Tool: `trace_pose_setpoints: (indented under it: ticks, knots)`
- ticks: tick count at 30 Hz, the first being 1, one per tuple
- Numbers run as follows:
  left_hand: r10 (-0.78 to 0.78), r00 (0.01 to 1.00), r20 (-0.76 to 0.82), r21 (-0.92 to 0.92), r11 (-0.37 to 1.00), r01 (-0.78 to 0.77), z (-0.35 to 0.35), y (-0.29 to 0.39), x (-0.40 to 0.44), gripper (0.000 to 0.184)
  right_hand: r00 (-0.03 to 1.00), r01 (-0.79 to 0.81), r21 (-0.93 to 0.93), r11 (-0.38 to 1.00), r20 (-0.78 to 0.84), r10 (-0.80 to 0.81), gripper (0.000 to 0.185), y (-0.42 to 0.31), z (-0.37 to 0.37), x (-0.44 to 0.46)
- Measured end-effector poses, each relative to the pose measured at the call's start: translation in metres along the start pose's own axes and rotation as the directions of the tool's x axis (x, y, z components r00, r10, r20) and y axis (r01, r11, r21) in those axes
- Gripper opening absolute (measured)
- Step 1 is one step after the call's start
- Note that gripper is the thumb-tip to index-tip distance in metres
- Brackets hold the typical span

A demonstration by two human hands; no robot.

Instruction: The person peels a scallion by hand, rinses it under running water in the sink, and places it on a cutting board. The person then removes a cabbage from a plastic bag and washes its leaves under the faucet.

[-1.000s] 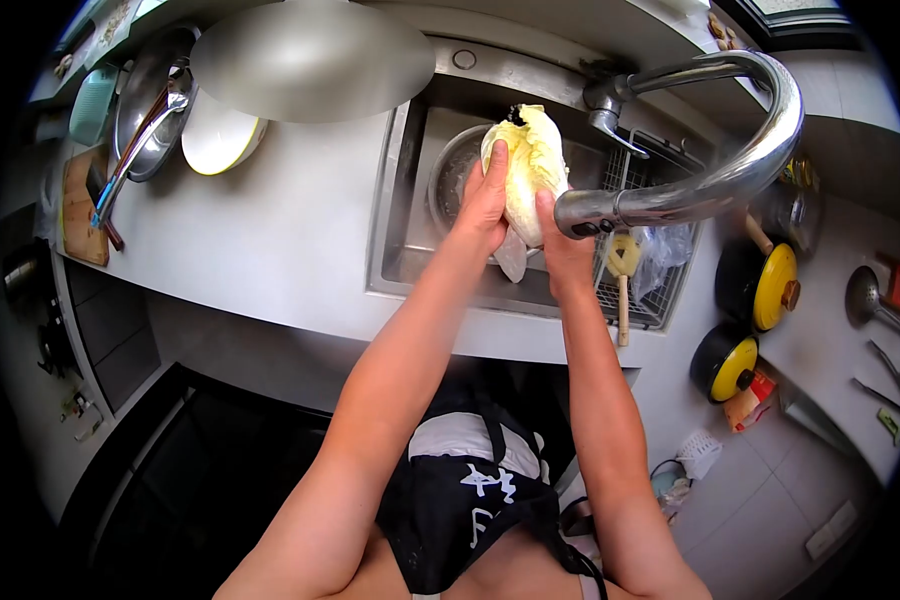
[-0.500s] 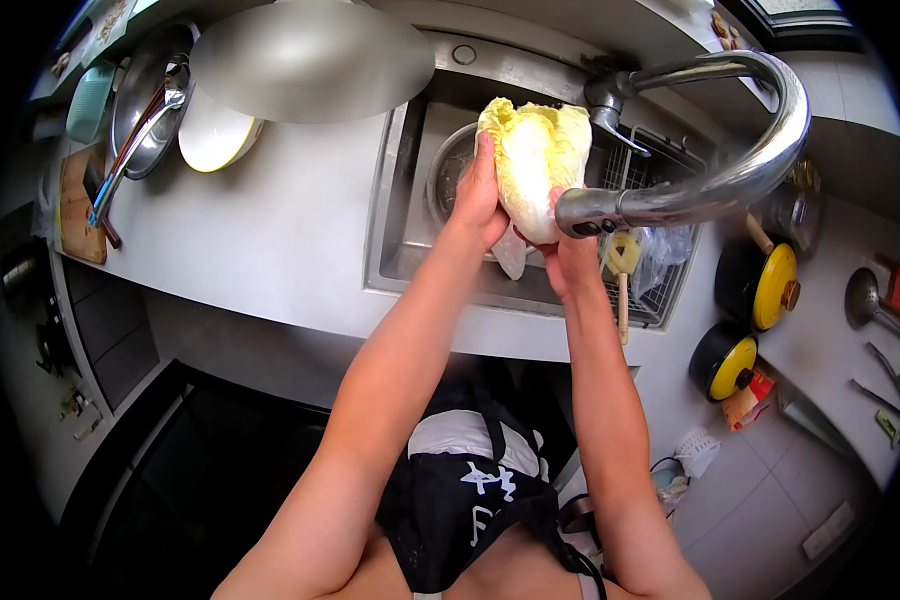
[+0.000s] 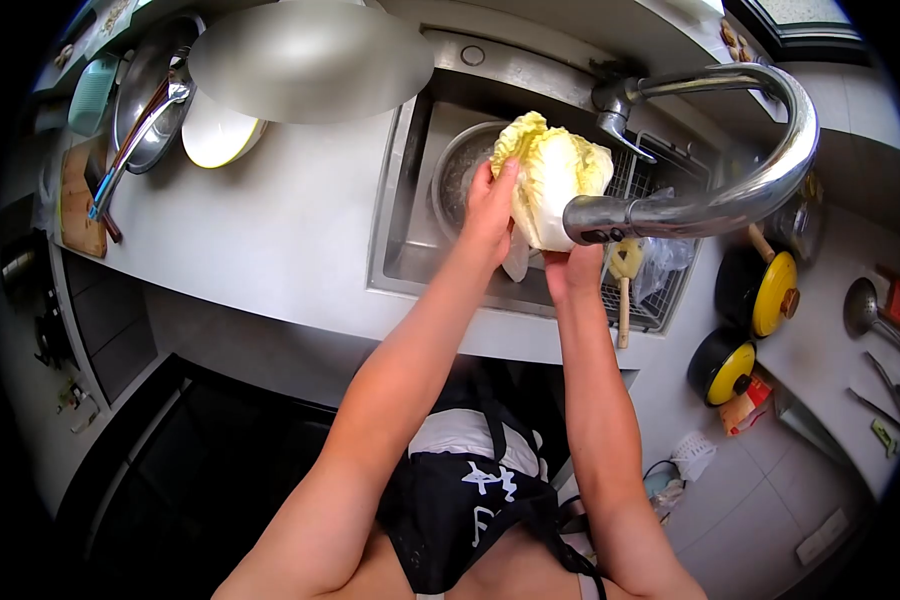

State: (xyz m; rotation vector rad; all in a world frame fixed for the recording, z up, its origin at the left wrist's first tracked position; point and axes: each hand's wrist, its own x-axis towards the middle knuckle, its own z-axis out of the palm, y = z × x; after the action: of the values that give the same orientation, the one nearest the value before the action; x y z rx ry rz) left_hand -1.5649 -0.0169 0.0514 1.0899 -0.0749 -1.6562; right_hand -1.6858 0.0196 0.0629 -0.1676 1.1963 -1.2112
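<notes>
A pale yellow and white napa cabbage [image 3: 548, 185] is held up over the sink [image 3: 410, 245], leafy end away from me. My left hand [image 3: 492, 205] grips its left side, thumb along the leaves. Under the white base, my right hand [image 3: 575, 268] supports it, its fingers mostly hidden beneath the cabbage. The chrome faucet head [image 3: 595, 218] hangs in front of the cabbage's right side and covers part of it. Below and to the left, a round metal bowl [image 3: 448, 180] sits in the sink, partly behind my left hand.
A wire rack [image 3: 650, 310] on the sink's right holds a wooden-handled brush [image 3: 624, 300] and a clear plastic bag [image 3: 662, 262]. Two black pots with yellow lids [image 3: 775, 293] stand right. On the left counter are a white bowl [image 3: 220, 135], a metal basin [image 3: 145, 125] and a cutting board [image 3: 78, 205].
The cabbage has shifted slightly right and toward me, and it is turned a little. My left hand has moved right with it; my right hand sits further under the base.
</notes>
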Motion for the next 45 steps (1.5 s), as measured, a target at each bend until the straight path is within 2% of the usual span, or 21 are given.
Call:
trace_pose_setpoints:
  ticks: [1,4,5,6,7,8,11,13,17,21,23,27,32,33,34,36,38,40,41,43,45]
  knots:
    - [-0.027,0.998,0.049,-0.171,0.985,0.035,-0.003,0.002,0.001,0.054,1.000,-0.011,0.088,0.996,-0.018,0.012,0.052,-0.001,0.000,0.002]
    - [-0.057,0.997,0.055,-0.274,0.959,0.070,-0.011,0.002,-0.004,0.047,0.999,-0.022,0.084,0.996,-0.024,0.024,0.043,-0.003,-0.007,0.005]
    - [-0.068,0.998,0.009,-0.157,0.985,0.068,-0.008,0.000,-0.008,0.046,1.000,-0.020,0.083,0.996,-0.022,0.022,0.043,-0.004,-0.008,0.004]
    - [-0.068,0.998,0.008,-0.158,0.985,0.069,-0.007,-0.003,-0.006,0.046,1.000,0.000,-0.069,0.998,-0.023,-0.002,0.051,-0.005,-0.010,-0.001]
    - [-0.064,0.997,-0.037,0.010,0.998,0.064,-0.007,-0.006,-0.005,0.045,0.999,0.019,-0.219,0.975,-0.021,-0.024,0.060,-0.008,-0.007,-0.005]
    - [-0.052,0.995,-0.082,0.176,0.982,0.065,-0.006,-0.010,-0.002,0.044,1.000,0.017,-0.222,0.975,-0.022,-0.023,0.060,-0.009,-0.003,-0.005]
    - [-0.090,0.971,-0.224,0.195,0.972,0.135,0.000,-0.014,0.018,0.032,0.979,0.204,-0.225,0.953,0.025,-0.203,0.063,-0.009,0.014,-0.007]
    - [-0.069,0.953,-0.295,0.236,0.961,0.143,0.010,-0.009,0.018,0.029,0.921,0.363,-0.360,0.860,0.001,-0.389,0.066,-0.007,0.023,-0.011]
    - [-0.069,0.921,-0.384,0.406,0.883,0.236,0.011,-0.021,0.011,0.031,0.958,0.258,-0.399,0.880,-0.011,-0.286,0.065,-0.014,0.000,-0.019]
    - [-0.135,0.954,-0.267,0.504,0.825,0.257,-0.002,-0.061,-0.010,0.028,0.967,0.199,-0.509,0.837,-0.036,-0.252,0.064,-0.024,-0.012,-0.036]
    - [-0.213,0.956,-0.201,0.161,0.956,0.247,0.001,-0.066,-0.018,0.030,0.976,0.174,-0.528,0.831,-0.022,-0.218,0.065,-0.025,-0.020,-0.032]
    - [-0.225,0.958,-0.178,0.193,0.947,0.258,-0.011,-0.048,0.021,0.031,0.976,0.215,-0.408,0.888,0.068,-0.205,0.060,-0.020,-0.017,-0.002]
    - [-0.214,0.973,-0.087,-0.150,0.968,0.200,0.012,0.015,0.005,0.045,0.975,0.222,-0.317,0.922,0.087,-0.205,0.044,-0.020,0.018,0.012]
    - [-0.223,0.974,-0.026,-0.246,0.946,0.210,0.015,0.025,-0.003,0.052,0.958,0.286,-0.447,0.848,0.129,-0.255,0.044,-0.018,0.018,0.014]
    - [-0.223,0.974,-0.027,-0.245,0.947,0.210,0.014,0.021,-0.007,0.052,0.938,0.345,-0.564,0.750,0.179,-0.297,0.045,-0.017,0.019,0.015]
    - [-0.012,0.998,0.054,0.071,0.997,0.008,0.012,0.010,-0.011,0.062,0.921,0.384,-0.632,0.673,0.207,-0.331,0.045,-0.007,0.022,0.010]
    - [-0.037,0.995,0.092,0.008,0.999,0.037,0.002,0.008,-0.006,0.069,0.902,0.417,-0.696,0.585,0.241,-0.357,0.045,-0.004,0.022,0.004]
    - [-0.149,0.977,0.151,-0.172,0.970,0.174,-0.006,0.008,-0.002,0.068,0.953,0.270,-0.570,0.776,0.042,-0.301,0.045,-0.005,0.023,0.001]
    - [-0.154,0.976,0.156,-0.178,0.967,0.181,-0.009,0.008,-0.001,0.068,0.952,0.271,-0.571,0.775,0.043,-0.302,0.045,-0.006,0.025,0.000]
    - [-0.144,0.974,0.177,-0.183,0.967,0.177,-0.015,0.007,-0.001,0.068,0.977,0.171,-0.280,0.945,-0.075,-0.200,0.037,-0.008,0.028,-0.002]
    - [-0.136,0.971,0.195,-0.186,0.967,0.173,-0.019,0.006,-0.002,0.068,0.984,0.136,-0.312,0.940,-0.065,-0.163,0.036,-0.011,0.021,0.002]
